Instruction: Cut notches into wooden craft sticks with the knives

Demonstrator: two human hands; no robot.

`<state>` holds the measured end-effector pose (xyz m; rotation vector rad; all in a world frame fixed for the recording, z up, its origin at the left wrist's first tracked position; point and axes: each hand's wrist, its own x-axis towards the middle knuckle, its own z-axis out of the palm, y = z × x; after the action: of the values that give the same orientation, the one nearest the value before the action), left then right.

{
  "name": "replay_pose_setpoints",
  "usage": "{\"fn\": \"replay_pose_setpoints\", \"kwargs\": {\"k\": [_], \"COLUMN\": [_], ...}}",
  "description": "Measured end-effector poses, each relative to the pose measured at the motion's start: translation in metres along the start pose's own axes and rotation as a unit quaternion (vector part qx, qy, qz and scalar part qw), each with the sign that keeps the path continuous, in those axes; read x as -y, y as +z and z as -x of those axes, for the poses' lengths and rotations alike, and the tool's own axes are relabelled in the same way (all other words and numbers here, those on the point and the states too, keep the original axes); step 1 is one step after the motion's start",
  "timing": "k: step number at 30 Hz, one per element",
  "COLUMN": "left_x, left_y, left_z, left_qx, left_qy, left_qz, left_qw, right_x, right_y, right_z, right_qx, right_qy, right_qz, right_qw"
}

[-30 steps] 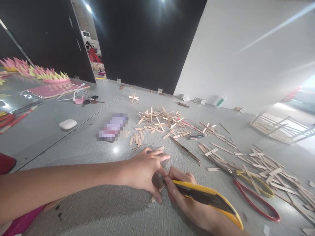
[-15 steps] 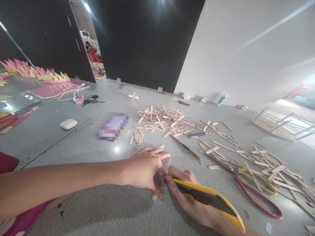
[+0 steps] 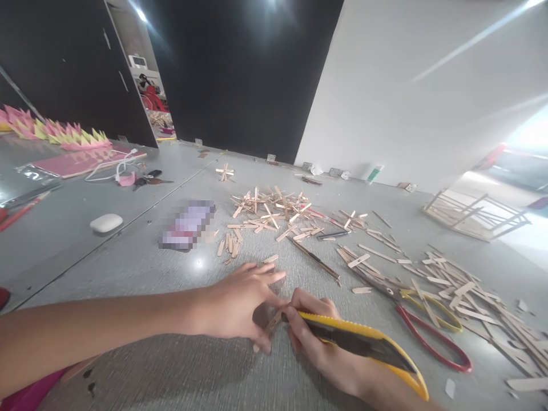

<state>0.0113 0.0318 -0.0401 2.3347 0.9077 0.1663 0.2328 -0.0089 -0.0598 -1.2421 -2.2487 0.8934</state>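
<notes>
My left hand (image 3: 244,299) presses a small wooden craft stick (image 3: 274,323) against the grey tabletop, the thumb at its near end and the index finger at its far end. Its other fingers are stretched out towards a loose stick piece (image 3: 270,259). My right hand (image 3: 314,337) is wrapped round a yellow and black utility knife (image 3: 363,338), held low like a pen. The knife's front end is at the stick, close to my left index fingertip; fingers hide most of the blade.
Beyond my hands lie a heap of stick pieces (image 3: 274,211), a pen (image 3: 334,234) and a thin brown tool (image 3: 314,258). Red and yellow-handled scissors (image 3: 434,337) rest to the right beside more sticks (image 3: 483,308). A phone (image 3: 187,225) and white earbud case (image 3: 106,223) lie left.
The view has shifted slightly to the right. More of the craft stick shows between my hands, and the knife's front end sits slightly further right along it. Both grips stay the same.
</notes>
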Motion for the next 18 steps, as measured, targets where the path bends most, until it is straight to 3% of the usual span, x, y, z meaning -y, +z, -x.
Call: {"fn": "replay_pose_setpoints", "kwargs": {"k": [5,7,11,15,18], "left_x": [-0.005,-0.008,-0.009,-0.007,-0.008], "left_y": [-0.007,-0.01,-0.009,-0.006,-0.006], "left_z": [0.009,0.012,0.017,0.019,0.022], "left_qx": [-0.041,-0.04,-0.027,-0.013,-0.022], "left_qy": [-0.027,-0.048,-0.063,-0.06,-0.082], "left_qz": [0.052,0.066,0.072,0.077,0.07], "left_qw": [0.997,0.996,0.995,0.995,0.994], "right_x": [-0.002,-0.005,-0.008,-0.011,-0.02], "right_y": [-0.017,-0.027,-0.044,-0.051,-0.058], "right_z": [-0.005,-0.007,-0.006,-0.005,-0.005], "right_qx": [-0.022,0.001,0.027,0.001,-0.029], "right_qy": [-0.049,-0.102,-0.176,-0.153,-0.126], "right_qz": [0.022,0.129,0.39,0.434,0.43], "right_qw": [0.998,0.986,0.903,0.888,0.894]}}
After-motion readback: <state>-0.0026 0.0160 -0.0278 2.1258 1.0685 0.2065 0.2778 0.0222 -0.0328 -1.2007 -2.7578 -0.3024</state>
